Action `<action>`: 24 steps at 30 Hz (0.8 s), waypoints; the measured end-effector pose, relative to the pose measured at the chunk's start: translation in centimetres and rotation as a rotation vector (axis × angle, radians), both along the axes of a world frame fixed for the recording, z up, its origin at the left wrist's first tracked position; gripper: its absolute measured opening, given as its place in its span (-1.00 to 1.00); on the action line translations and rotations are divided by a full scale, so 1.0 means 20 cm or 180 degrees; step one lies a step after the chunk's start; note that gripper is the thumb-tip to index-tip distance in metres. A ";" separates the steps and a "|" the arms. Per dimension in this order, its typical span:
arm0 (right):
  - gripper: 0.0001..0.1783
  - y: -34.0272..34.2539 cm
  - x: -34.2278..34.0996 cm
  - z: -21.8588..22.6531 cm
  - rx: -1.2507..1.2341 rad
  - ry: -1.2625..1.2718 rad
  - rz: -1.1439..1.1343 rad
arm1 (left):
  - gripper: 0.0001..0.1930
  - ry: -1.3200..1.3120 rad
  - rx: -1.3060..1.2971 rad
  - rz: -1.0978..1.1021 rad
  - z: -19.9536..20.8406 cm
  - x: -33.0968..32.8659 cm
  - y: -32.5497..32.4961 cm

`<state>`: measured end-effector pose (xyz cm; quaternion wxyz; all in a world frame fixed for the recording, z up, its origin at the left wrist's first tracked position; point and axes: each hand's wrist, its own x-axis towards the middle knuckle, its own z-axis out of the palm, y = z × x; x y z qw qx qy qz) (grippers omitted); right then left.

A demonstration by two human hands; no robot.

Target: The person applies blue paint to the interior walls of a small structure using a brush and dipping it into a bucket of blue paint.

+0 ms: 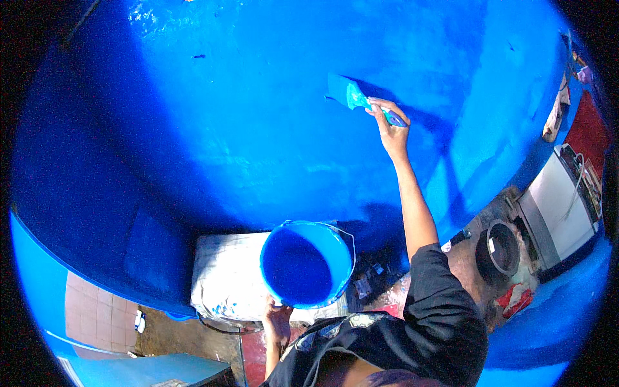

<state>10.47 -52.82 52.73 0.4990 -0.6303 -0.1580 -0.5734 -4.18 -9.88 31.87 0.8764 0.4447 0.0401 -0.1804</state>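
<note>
My right hand (pixel 391 124) is closed around the handle of a wide paintbrush (pixel 351 93), my arm stretched up and forward. The bristles are loaded with blue and lie at or very near the bright blue wall (pixel 258 122); exact contact is hard to make out. Low in front of my body, my left hand (pixel 277 321) grips the near side of a blue bucket (pixel 342 253) with a thin wire handle. Dark blue paint shows inside it. Part of the left hand's fingers is hidden by the bucket.
Behind the bucket stands a block with a white, paint-spotted cover (pixel 225 274). To the right on the floor are a black round tub (pixel 509 261) and a red-and-white piece of material (pixel 516 300). Beyond them stands a white appliance (pixel 558 206). Pink tiles (pixel 97 313) show at lower left.
</note>
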 end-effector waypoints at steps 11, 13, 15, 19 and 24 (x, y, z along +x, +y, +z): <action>-0.91 -0.22 0.02 -0.23 -0.0112 -0.0306 -0.1246 | -0.43 -0.0064 0.0780 -0.0132 -0.22 0.05 0.04; -0.91 -0.31 -0.09 -0.20 0.0765 -0.0309 -0.1399 | -0.45 -0.0032 0.0665 -0.0125 -0.23 0.05 0.04; -0.90 -0.33 -0.16 -0.16 0.0838 -0.0386 -0.1305 | -0.47 0.0013 0.0272 -0.0085 -0.21 0.04 0.03; -0.90 -0.21 -0.15 -0.09 -0.0061 -0.0492 -0.2140 | -0.51 0.0011 -0.0044 -0.0093 -0.12 0.02 0.02; -0.92 -0.08 -0.06 -0.08 0.0383 -0.0301 -0.0800 | -0.50 -0.0065 0.0462 -0.0012 -0.09 0.01 0.02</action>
